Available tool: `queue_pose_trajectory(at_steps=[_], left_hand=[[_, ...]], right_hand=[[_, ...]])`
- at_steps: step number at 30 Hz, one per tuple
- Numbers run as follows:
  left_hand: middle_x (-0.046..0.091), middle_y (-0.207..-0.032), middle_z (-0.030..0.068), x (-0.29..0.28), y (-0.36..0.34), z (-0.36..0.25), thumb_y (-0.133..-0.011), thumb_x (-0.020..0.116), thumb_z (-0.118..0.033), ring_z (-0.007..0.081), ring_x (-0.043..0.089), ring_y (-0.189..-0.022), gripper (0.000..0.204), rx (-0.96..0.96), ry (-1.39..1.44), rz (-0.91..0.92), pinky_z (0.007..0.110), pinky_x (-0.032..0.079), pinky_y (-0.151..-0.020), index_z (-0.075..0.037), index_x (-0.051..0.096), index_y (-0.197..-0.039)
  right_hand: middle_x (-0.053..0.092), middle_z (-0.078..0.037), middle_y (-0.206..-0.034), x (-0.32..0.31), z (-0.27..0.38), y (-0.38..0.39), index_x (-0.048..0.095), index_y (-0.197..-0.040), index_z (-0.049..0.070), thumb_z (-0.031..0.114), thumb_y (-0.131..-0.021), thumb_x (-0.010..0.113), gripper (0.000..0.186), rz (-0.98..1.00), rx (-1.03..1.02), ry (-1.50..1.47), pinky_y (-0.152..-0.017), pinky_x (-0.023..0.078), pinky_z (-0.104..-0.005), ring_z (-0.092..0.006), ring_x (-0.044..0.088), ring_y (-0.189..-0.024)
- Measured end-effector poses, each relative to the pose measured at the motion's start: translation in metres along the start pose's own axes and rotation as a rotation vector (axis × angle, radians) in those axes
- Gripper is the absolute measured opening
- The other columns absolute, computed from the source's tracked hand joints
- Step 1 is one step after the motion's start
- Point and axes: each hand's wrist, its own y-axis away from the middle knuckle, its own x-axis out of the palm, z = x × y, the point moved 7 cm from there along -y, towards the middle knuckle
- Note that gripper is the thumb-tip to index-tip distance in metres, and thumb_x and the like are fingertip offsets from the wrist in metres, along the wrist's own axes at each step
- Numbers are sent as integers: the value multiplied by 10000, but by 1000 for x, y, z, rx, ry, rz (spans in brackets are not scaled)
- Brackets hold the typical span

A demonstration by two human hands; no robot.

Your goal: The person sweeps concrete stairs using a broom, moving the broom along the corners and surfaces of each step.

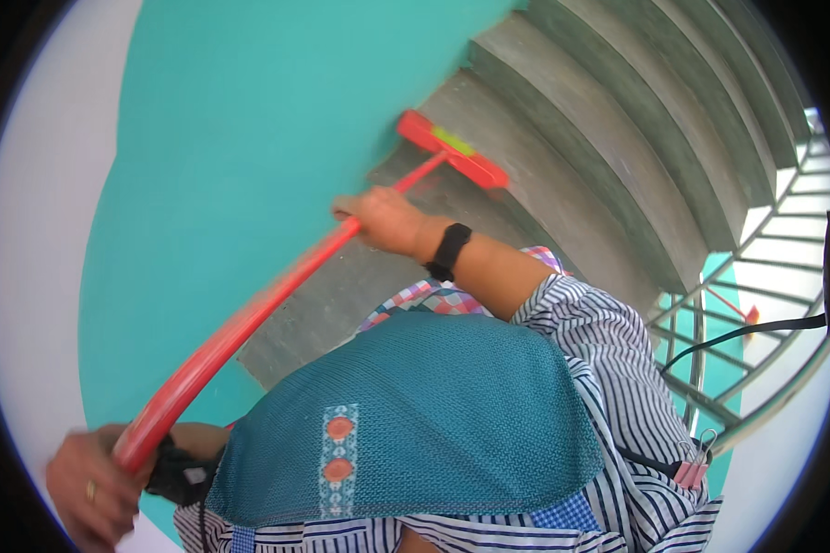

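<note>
A red broom [277, 288] slants across the view from the lower left to the stairs. My left hand [94, 484], blurred and wearing a ring, is closed round the top end of its handle. Farther down the handle my right hand [389, 221] is wrapped round it, with a black band [450, 251] on that wrist. The broom's wide red head [452, 149], with a yellow-green patch in its middle, rests on a grey step close to the wall. Its bristles cannot be made out.
Grey concrete stairs [609, 101] curve up to the right. Along the left runs a turquoise wall [240, 138], white above. A metal railing [765, 267] borders the right side, with a black cable [738, 334] near it. Beyond the rails is a small red-orange object [752, 315].
</note>
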Motion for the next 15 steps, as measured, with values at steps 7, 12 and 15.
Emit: queue_pose_trajectory(at_steps=[7,12,15], left_hand=[[494,-548,40,-6,-24,31,-735,574,0,98,456,-443,120,73,413,164,214,369,-422,-45,684,-745],[598,-661,113,20,-6,174,-848,551,-76,199,447,-459,178,-316,314,408,341,349,-410,28,658,-946],[627,-650,115,43,6,207,-852,567,-112,187,425,-441,185,-452,572,561,329,316,-414,44,656,-895]], right_hand=[[563,-150,-685,-66,28,86,516,-828,66,76,-745,607,124,-160,175,197,-598,429,-439,-366,549,-667],[570,-167,-669,-84,-38,243,569,-840,70,53,-735,611,114,-330,563,308,-584,445,-439,-370,571,-657],[587,-166,-681,-76,-52,261,573,-816,67,74,-749,599,72,-333,583,259,-593,446,-452,-373,581,-676]])
